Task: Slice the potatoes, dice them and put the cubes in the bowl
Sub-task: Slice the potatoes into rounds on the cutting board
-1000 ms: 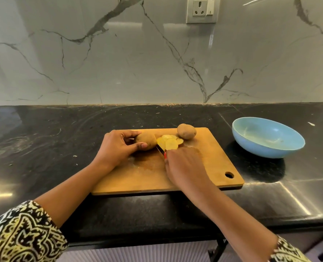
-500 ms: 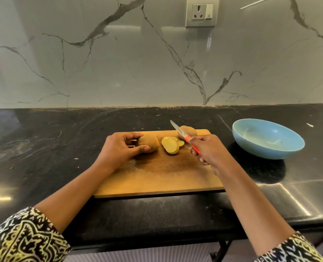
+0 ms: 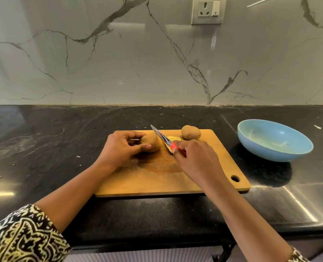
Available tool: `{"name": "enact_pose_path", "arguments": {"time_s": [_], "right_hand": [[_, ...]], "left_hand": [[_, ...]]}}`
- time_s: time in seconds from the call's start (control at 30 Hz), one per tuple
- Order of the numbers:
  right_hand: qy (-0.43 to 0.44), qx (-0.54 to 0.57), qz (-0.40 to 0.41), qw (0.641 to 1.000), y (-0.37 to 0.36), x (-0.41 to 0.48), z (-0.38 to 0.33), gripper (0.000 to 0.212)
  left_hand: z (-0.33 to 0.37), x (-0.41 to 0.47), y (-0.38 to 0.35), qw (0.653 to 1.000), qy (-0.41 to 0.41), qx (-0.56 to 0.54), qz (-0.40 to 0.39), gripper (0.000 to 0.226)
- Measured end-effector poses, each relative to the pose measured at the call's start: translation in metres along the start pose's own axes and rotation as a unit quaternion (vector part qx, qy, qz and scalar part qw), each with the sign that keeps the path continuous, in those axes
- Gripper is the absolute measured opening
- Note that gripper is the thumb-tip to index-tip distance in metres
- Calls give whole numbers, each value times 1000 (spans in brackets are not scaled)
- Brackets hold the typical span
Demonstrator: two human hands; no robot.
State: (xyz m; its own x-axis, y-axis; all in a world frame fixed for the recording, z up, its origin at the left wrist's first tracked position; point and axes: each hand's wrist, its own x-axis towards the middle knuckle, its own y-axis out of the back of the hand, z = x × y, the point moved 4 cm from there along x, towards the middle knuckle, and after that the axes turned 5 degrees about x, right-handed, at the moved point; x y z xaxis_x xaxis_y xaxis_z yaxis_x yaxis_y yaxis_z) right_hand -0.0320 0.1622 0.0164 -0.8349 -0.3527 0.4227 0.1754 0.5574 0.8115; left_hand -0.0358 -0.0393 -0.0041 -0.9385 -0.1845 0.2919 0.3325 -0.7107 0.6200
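Your right hand (image 3: pixel 194 161) has swung back left from half a second ago, and the knife (image 3: pixel 161 136) has come with it, off the slices and in beside the potato you hold. The cut potato (image 3: pixel 151 142) lies on its side at the far middle of the cutting board (image 3: pixel 156 178). Your left hand (image 3: pixel 122 148) grips it, fingers (image 3: pixel 137 133) curled over the far side, thumb pressing the near side. The blade slants up and to the left across its right end; whether the edge touches the skin, you cannot tell from here. Your right fingers (image 3: pixel 183 144) are wrapped tight round the red handle, hiding most of it.

Just right of the blade, the pale yellow slices (image 3: pixel 173 138) lie in a small heap, partly hidden behind your right hand. Beyond them the whole potato (image 3: pixel 190 132) sits at the board's far edge, apart from the knife. The blue bowl (image 3: pixel 274 146) stands on the black counter (image 3: pixel 43 148), well right of the board, with no cubes in it. A patterned sleeve (image 3: pixel 24 237) shows at the lower left. On the marble wall (image 3: pixel 119 63) behind there is a socket (image 3: pixel 207 10).
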Motion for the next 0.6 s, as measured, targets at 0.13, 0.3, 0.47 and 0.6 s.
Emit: {"name": "enact_pose_path", "arguments": {"time_s": [0.13,0.3,0.47,0.6], "right_hand": [[30,-73,-3,997,3,2,-12,32],[27,-90,-68,993,-5,20,-26,23],[30,-86,-74,993,-8,11,-24,22],[26,-88,-89,992,-12,17,-29,23]], "left_hand": [[1,0,0,1000,-7,6,7,51],[4,-2,0,1000,-22,10,16,50],[5,-4,-1,999,-30,9,16,51],[5,-3,1,999,-24,10,23,51]]}}
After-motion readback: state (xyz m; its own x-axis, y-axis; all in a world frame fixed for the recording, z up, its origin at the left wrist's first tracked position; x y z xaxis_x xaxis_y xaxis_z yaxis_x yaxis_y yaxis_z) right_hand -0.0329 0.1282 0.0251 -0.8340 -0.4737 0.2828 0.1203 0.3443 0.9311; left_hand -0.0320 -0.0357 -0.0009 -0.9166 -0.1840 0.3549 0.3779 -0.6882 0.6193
